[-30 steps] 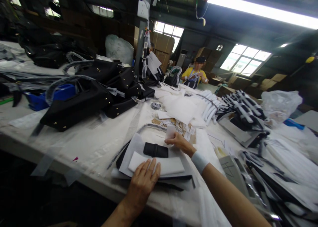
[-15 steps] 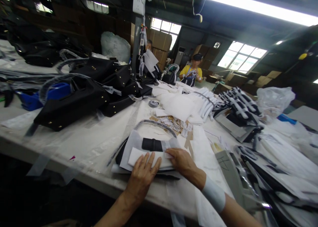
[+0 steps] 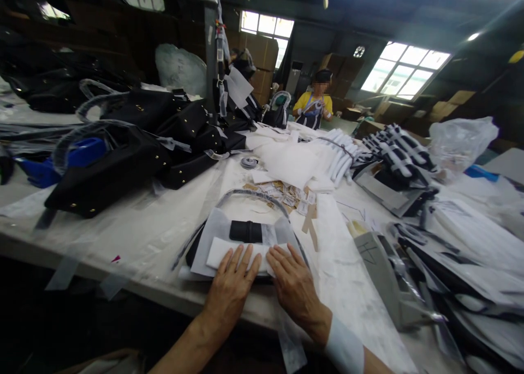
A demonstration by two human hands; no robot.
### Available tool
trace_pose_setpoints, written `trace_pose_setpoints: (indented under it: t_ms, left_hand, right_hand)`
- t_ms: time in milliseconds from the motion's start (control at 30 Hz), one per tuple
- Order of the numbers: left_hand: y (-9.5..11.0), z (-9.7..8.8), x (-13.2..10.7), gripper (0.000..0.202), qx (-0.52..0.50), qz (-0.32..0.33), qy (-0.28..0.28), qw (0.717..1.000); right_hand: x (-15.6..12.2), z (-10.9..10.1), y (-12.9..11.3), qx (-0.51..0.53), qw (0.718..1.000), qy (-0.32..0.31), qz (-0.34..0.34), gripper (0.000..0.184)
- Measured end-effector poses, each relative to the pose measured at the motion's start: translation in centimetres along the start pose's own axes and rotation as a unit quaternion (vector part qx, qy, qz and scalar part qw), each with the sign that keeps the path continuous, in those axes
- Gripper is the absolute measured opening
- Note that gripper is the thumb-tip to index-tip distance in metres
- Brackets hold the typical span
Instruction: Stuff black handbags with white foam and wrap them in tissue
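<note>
A black handbag [image 3: 194,248] lies on the white table in front of me, its plastic-wrapped handle [image 3: 254,193] arching away from me. White sheet material [image 3: 216,229] covers most of the bag, around a black strap piece [image 3: 245,231]. Across the near part lies a folded white foam strip [image 3: 219,250]. My left hand [image 3: 234,281] rests flat on the strip's left portion with fingers spread. On its right end my right hand [image 3: 292,281] also lies flat, fingers stretched out. Both palms hide the bag's near edge.
Black handbags [image 3: 110,166] are heaped at left around a blue tape dispenser [image 3: 61,161]. Beyond my bag lie small labels [image 3: 286,194] and white foam sheets [image 3: 292,164]. A grey machine [image 3: 382,275] and stacked bag pieces stand at right. A person in yellow [image 3: 313,105] works farther back.
My right hand has gone from pinching at the strip's right end to lying flat on it. My left hand stays on the strip. The view has tilted down slightly.
</note>
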State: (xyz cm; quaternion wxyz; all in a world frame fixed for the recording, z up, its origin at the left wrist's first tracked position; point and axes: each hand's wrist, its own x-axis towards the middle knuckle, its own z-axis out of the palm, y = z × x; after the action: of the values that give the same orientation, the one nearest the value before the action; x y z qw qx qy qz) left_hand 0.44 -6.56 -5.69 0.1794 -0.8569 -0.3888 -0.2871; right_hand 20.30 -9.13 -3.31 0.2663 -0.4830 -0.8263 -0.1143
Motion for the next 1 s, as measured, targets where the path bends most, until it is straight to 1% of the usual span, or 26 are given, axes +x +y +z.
trace_pose_setpoints:
  t_ms: [67,133,233,300,400,467,567,700,767,867,933,1000]
  left_hand:
    - [0.3,-0.7,0.7,0.041,0.012,0.016,-0.01,1.0]
    - [0.8,-1.0,1.5,0.043,0.027,0.047,-0.022,0.998]
    - [1.2,-0.6,2.5,0.041,0.031,0.081,-0.028,0.996]
    - [1.2,-0.1,2.7,0.038,-0.004,0.082,-0.017,0.996]
    - [0.7,0.4,2.6,0.034,-0.088,0.074,0.001,0.993]
    - [0.4,0.3,2.3,0.038,-0.123,0.063,-0.002,0.99]
    - [0.3,0.2,1.9,0.045,-0.143,0.068,-0.005,0.987]
    - [0.3,0.5,1.4,0.044,-0.143,0.081,0.018,0.986]
    - [0.2,0.7,1.3,0.043,-0.14,0.083,0.017,0.987]
    - [0.0,0.7,1.2,0.043,-0.143,0.089,0.005,0.986]
    - [0.0,0.7,1.3,0.045,-0.147,0.088,0.002,0.985]
    - [0.1,0.7,1.3,0.046,-0.149,0.084,0.003,0.985]
  right_hand:
    - [-0.3,0.3,-0.1,-0.003,1.0,0.003,0.005,0.038]
    - [-0.4,0.4,-0.1,-0.004,1.0,0.003,0.009,0.039]
    - [-0.5,0.5,0.0,-0.004,1.0,0.001,0.008,0.04]
    - [-0.6,0.4,0.0,-0.006,1.0,0.002,0.005,0.04]
    - [-0.7,0.2,0.0,-0.01,1.0,-0.003,0.002,0.04]
    - [-0.7,0.1,-0.1,-0.01,1.0,-0.011,0.002,0.042]
    - [-0.5,-0.1,-0.3,-0.002,1.0,-0.022,0.005,0.045]
    - [-0.6,-0.7,0.0,0.027,0.999,-0.031,0.004,0.043]
    - [-1.4,-1.7,0.3,0.055,0.998,-0.017,-0.001,0.041]
    - [-3.8,-4.0,0.8,0.096,0.995,0.003,-0.015,0.037]
    - [-6.0,-5.4,0.9,0.11,0.993,-0.018,-0.04,0.035]
    - [-8.2,-6.0,0.9,0.099,0.99,-0.073,-0.068,0.035]
